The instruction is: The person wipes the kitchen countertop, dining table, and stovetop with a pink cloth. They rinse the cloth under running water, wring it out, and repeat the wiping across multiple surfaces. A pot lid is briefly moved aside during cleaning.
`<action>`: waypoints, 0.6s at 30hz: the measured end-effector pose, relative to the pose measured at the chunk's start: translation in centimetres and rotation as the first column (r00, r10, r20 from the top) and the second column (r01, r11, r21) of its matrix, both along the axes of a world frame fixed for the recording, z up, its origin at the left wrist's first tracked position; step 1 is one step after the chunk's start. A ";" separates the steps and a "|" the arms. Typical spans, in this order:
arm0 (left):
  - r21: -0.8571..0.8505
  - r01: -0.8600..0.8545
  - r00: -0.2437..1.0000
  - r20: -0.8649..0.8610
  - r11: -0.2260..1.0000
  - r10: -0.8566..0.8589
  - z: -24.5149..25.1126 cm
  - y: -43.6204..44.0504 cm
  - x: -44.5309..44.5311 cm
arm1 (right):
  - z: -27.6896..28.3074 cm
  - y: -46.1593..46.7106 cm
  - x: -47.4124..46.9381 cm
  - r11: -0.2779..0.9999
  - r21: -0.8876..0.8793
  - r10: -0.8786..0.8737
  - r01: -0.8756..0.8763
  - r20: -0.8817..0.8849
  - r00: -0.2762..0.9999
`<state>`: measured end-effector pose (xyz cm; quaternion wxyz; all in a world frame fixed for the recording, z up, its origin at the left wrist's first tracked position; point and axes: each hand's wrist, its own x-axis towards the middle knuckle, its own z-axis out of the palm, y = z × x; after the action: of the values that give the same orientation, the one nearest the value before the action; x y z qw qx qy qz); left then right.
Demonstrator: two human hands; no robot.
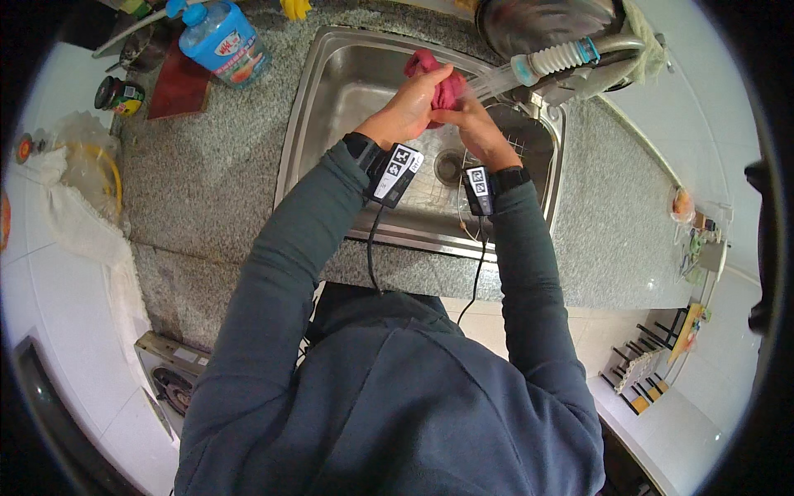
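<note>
Both hands grip a bunched, dark pink cloth (448, 93) over the stainless steel sink (347, 93). My left hand (410, 105) has it from the left, with the thumb across its front. From the right side my right hand (474, 124) presses against the cloth, fingers partly hidden behind it. Water (490, 84) streams from the ribbed faucet hose (552, 61) onto the cloth and my right hand. Below the hands lies the round drain (449, 167). A wire rack (518, 149) is in the right part of the basin.
On the granite counter (186, 180) left of the sink stand a blue pump bottle (226, 46) and a dark-lidded jar (121, 96). Behind the faucet leans a large metal pan (546, 28), with a pale green cloth (639, 49) beside it. A gas stove (167, 372) is at lower left.
</note>
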<state>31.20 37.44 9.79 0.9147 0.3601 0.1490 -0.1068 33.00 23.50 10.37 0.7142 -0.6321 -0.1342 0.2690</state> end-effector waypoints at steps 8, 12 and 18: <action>0.216 0.030 0.932 -0.358 0.976 0.051 -1.0 1.9 -1.1 | -1.4 0.0 1.0 0.976 -0.062 -0.212 0.211 -0.014 0.977; -0.008 -0.016 0.780 -0.625 1.000 0.008 -2.3 1.1 -1.0 | -0.6 -0.3 0.4 0.961 0.179 -0.177 0.209 -0.179 0.968; -0.175 -0.085 0.970 -0.241 0.981 0.041 -5.6 -1.0 0.5 | 0.0 -0.9 0.1 0.962 -0.010 -0.268 0.272 -0.215 0.939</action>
<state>31.66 36.40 4.16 0.9227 0.2539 0.2579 -0.1330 33.08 22.61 10.35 0.7609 -0.6047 0.0289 0.2336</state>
